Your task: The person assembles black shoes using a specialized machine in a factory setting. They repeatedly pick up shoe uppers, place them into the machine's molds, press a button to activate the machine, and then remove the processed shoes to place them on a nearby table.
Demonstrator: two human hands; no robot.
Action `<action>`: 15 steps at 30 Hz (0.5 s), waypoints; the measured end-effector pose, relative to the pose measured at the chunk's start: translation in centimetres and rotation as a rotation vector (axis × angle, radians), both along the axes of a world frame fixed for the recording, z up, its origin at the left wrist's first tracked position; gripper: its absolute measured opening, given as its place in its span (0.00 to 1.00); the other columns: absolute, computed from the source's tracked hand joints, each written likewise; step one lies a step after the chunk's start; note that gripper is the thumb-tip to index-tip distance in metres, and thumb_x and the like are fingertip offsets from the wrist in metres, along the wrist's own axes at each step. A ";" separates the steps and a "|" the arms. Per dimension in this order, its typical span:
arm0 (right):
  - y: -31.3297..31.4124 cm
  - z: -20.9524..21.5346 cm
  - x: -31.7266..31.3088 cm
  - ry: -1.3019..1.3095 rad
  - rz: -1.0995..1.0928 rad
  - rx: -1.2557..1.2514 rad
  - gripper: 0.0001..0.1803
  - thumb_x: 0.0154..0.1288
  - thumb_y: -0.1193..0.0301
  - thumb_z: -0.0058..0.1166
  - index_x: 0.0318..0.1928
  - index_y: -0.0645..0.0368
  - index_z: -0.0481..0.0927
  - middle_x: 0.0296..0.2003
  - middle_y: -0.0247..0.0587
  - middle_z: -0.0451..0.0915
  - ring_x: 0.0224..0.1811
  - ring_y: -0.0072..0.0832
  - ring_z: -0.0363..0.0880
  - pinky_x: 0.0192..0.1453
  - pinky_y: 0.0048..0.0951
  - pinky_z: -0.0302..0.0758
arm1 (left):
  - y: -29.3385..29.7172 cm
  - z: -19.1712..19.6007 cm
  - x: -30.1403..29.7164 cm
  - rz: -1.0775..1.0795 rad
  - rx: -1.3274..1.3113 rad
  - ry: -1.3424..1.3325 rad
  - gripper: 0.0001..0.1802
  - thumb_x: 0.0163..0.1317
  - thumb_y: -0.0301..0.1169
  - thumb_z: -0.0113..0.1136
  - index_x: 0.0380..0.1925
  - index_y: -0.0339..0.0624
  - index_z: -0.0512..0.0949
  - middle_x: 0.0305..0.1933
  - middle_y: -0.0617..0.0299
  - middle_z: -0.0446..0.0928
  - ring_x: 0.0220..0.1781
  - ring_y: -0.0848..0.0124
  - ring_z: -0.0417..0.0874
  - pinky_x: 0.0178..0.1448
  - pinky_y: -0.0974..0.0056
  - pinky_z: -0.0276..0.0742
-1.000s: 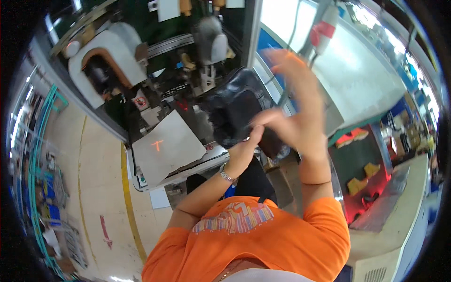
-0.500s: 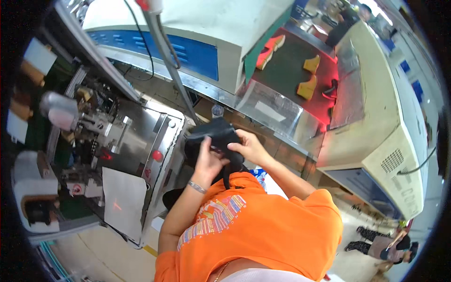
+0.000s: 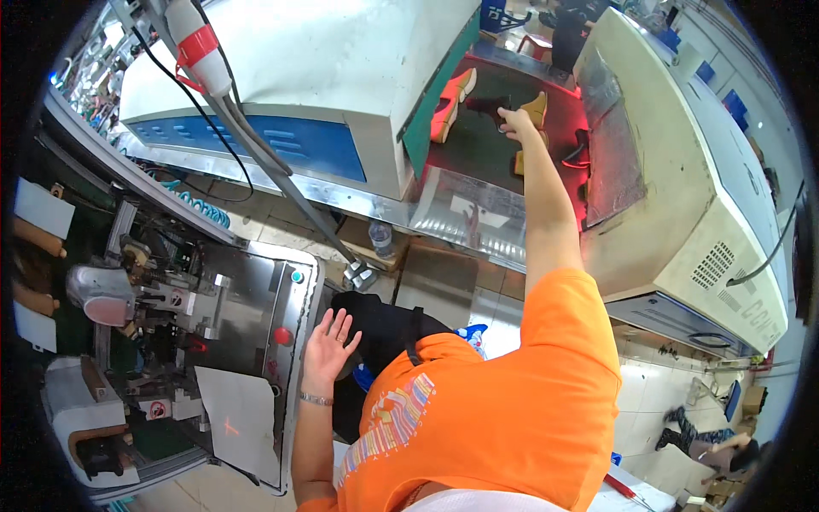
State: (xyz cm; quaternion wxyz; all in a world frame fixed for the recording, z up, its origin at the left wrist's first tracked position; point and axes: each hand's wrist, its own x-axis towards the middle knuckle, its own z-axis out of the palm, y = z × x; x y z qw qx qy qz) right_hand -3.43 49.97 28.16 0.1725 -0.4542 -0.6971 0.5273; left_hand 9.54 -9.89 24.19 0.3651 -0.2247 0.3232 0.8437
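My right hand reaches far out over the dark conveyor belt, its fingers closed at the edge of a black shoe piece. That piece lies low against the belt; its exact shape is hard to make out. Left of it is a red-orange shoe with a yellow sole. A yellow wedge shoe sits just beyond my right hand, and a second yellow wedge is partly hidden by my forearm. My left hand hangs open and palm up beside the metal machine table, holding nothing.
A white and blue machine housing stands left of the belt, and a cream housing with red glowing light stands right. A slanted pole crosses in front. A red button sits on the machine table. A plastic bottle stands below the belt.
Both hands were together on the black shoe piece in front of me. My right hand has carried it forward to the belt; my left hand has let go and dropped back, opening.
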 end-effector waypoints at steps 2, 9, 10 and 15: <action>0.4 -3.6 -1.3 -0.186 0.157 0.101 0.18 0.53 0.61 0.57 0.37 0.64 0.77 0.31 0.43 0.79 0.31 0.31 0.77 0.31 0.35 0.73 | -0.6 -0.4 0.4 0.051 0.015 0.015 0.16 0.62 0.34 0.46 0.51 0.49 0.66 0.56 0.61 0.67 0.59 0.67 0.66 0.61 0.48 0.61; -17.3 -16.3 3.5 0.064 0.752 -0.086 0.11 0.49 0.72 0.57 0.35 0.63 0.80 0.25 0.40 0.80 0.22 0.20 0.77 0.25 0.21 0.74 | -4.8 -3.7 5.7 0.170 -0.119 0.041 0.15 0.62 0.33 0.47 0.50 0.48 0.68 0.51 0.64 0.70 0.55 0.70 0.69 0.58 0.55 0.64; -19.7 -16.4 4.6 0.029 0.738 -0.265 0.08 0.52 0.72 0.56 0.33 0.62 0.80 0.23 0.39 0.80 0.21 0.19 0.77 0.23 0.20 0.73 | -5.1 -3.9 6.0 0.169 -0.133 0.051 0.15 0.62 0.33 0.47 0.50 0.48 0.68 0.51 0.64 0.70 0.55 0.70 0.69 0.57 0.56 0.65; -30.2 -16.6 6.9 0.023 0.922 -0.421 0.12 0.59 0.66 0.53 0.25 0.62 0.78 0.18 0.36 0.78 0.18 0.19 0.75 0.20 0.20 0.71 | -5.4 -2.9 7.2 0.169 -0.380 0.196 0.15 0.63 0.32 0.46 0.50 0.46 0.66 0.50 0.60 0.70 0.53 0.70 0.69 0.53 0.61 0.66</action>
